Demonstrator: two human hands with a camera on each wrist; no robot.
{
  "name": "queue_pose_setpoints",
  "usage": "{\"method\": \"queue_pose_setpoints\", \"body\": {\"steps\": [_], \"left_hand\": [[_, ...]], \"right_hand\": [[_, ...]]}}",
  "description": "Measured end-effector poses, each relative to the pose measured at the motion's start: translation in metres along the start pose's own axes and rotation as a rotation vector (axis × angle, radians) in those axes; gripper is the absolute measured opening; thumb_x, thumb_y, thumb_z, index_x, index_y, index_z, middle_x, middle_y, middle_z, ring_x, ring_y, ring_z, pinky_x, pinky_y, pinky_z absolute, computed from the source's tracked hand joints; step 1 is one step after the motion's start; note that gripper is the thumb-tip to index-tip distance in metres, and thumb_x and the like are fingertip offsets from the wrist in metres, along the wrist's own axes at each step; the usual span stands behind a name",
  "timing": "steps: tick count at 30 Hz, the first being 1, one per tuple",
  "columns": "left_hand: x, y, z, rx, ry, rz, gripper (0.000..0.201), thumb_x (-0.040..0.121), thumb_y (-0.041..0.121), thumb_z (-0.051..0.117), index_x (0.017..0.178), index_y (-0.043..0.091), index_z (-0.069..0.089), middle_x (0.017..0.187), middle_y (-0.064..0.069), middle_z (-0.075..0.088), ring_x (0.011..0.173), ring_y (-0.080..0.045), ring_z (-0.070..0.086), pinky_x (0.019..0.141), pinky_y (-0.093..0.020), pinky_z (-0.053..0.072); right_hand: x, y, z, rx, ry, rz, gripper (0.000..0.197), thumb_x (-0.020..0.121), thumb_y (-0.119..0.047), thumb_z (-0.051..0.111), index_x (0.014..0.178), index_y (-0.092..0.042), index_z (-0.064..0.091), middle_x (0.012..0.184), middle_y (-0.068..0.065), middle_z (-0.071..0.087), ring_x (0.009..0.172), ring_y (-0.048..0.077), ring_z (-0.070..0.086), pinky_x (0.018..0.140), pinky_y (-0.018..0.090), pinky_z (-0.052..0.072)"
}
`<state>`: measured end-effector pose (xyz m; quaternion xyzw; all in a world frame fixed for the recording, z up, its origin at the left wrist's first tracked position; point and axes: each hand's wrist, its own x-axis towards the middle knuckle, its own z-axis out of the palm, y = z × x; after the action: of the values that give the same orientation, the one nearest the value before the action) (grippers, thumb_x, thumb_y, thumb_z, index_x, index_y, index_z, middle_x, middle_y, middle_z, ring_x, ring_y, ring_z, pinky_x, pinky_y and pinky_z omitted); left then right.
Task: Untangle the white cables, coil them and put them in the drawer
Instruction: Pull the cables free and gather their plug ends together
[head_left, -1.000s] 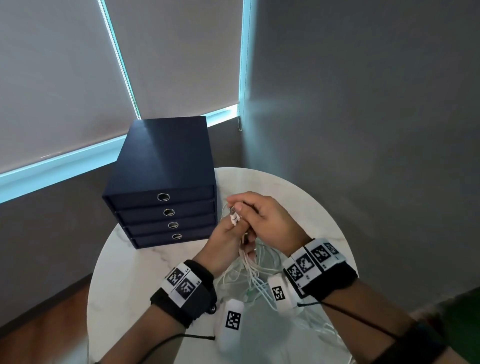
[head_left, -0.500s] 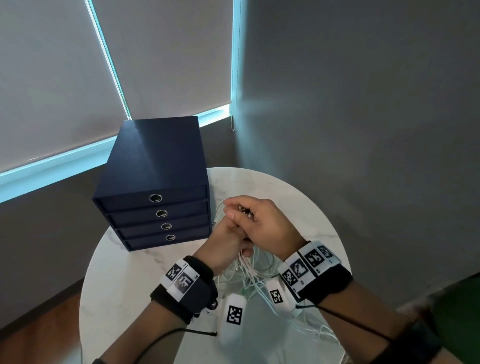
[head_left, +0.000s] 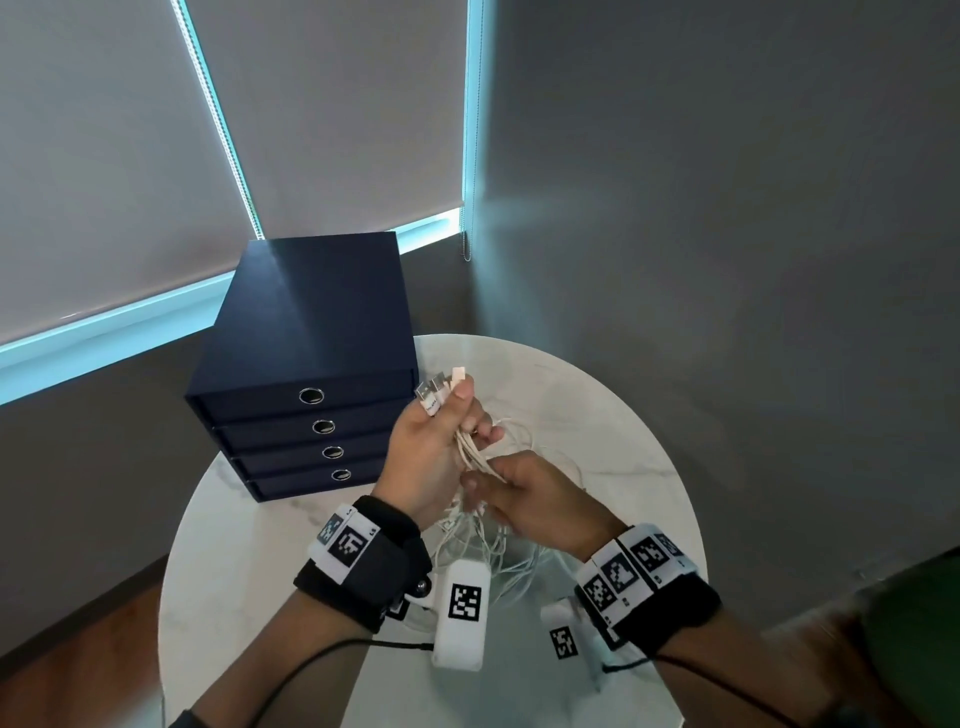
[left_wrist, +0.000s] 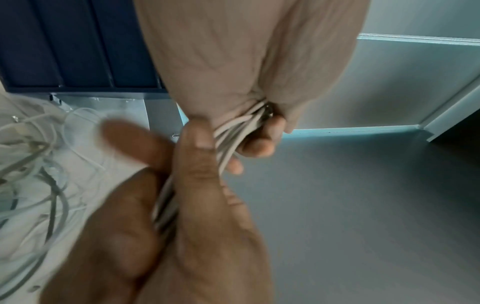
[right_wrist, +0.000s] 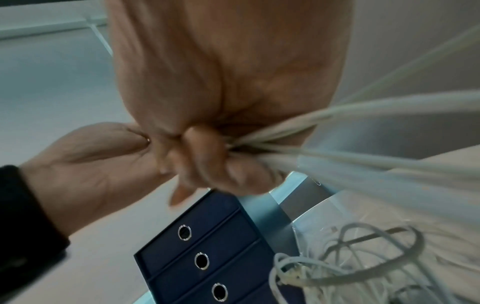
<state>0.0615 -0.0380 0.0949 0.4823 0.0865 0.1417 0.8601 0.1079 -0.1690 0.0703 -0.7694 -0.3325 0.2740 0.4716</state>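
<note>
Several white cables (head_left: 470, 447) run as one bundle between my two hands above the table. My left hand (head_left: 457, 410) grips the bundle near its ends, and the USB plugs (head_left: 441, 387) stick out above its fingers. Just below, my right hand (head_left: 483, 488) pinches the same strands; in the left wrist view its thumb (left_wrist: 197, 144) presses on the cables (left_wrist: 228, 139). In the right wrist view my right hand's curled fingers (right_wrist: 207, 160) hold the cables (right_wrist: 363, 119). The rest lies in a loose tangle (head_left: 488, 551) on the table. The navy drawer unit (head_left: 311, 364) stands at the back left with all its drawers closed.
The round white marble table (head_left: 597, 415) is small, with its edge close on every side. A grey wall (head_left: 727, 260) stands right behind it, and a window blind with a bead chain (head_left: 466, 244) hangs behind the drawer unit. Wooden floor shows at the lower left.
My left hand has lifted, and the plug ends now stick out above its fingers. My right hand has left the plugs and slid down the bundle toward me.
</note>
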Motion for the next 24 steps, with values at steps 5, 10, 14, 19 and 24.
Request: {"method": "queue_pose_setpoints", "body": {"steps": [5,10,14,19,24], "left_hand": [[-0.006,-0.020,0.003,0.134,0.050,-0.058,0.018,0.100,0.023,0.055,0.092,0.008,0.062,0.069,-0.003,0.054,0.081,-0.024,0.060,0.077,-0.037,0.050],[-0.001,-0.009,-0.006,-0.163,0.191,-0.092,0.030,0.106,0.018,0.039,0.080,0.009,0.051,0.060,-0.001,0.041,0.054,-0.018,0.047,0.062,-0.034,0.048],[0.005,0.014,-0.035,-0.155,0.257,-0.064,0.032,0.106,0.018,0.034,0.078,0.015,0.048,0.053,0.007,0.033,0.041,-0.007,0.025,0.038,-0.019,0.026],[0.000,0.028,-0.066,-0.080,0.245,-0.176,0.032,0.106,0.019,0.032,0.079,0.015,0.048,0.053,0.008,0.027,0.040,-0.005,0.020,0.035,-0.018,0.016],[-0.012,0.003,-0.069,0.027,0.193,-0.318,0.029,0.106,0.017,0.034,0.081,0.014,0.047,0.054,0.007,0.028,0.040,-0.005,0.021,0.035,-0.015,0.018]], "right_hand": [[0.002,0.001,-0.004,-0.226,0.101,-0.070,0.032,0.102,-0.035,0.045,0.071,-0.027,0.051,0.057,-0.010,0.050,0.049,-0.002,0.049,0.057,0.019,0.035],[-0.005,0.029,-0.005,-0.414,0.105,-0.041,0.040,0.093,-0.062,0.039,0.064,-0.035,0.044,0.053,-0.009,0.046,0.050,0.003,0.044,0.054,0.025,0.035],[-0.027,0.089,-0.027,-0.495,0.094,0.116,0.038,0.096,-0.054,0.047,0.072,-0.028,0.060,0.062,-0.009,0.054,0.062,0.007,0.053,0.062,0.026,0.040],[-0.068,0.154,-0.078,-0.647,0.144,0.401,0.026,0.097,-0.041,0.052,0.075,-0.028,0.061,0.081,-0.009,0.063,0.089,0.021,0.065,0.075,0.031,0.046],[-0.092,0.177,-0.113,-0.736,0.141,0.611,0.023,0.092,-0.041,0.057,0.072,-0.029,0.060,0.073,-0.010,0.061,0.083,0.022,0.064,0.071,0.027,0.044]]}}
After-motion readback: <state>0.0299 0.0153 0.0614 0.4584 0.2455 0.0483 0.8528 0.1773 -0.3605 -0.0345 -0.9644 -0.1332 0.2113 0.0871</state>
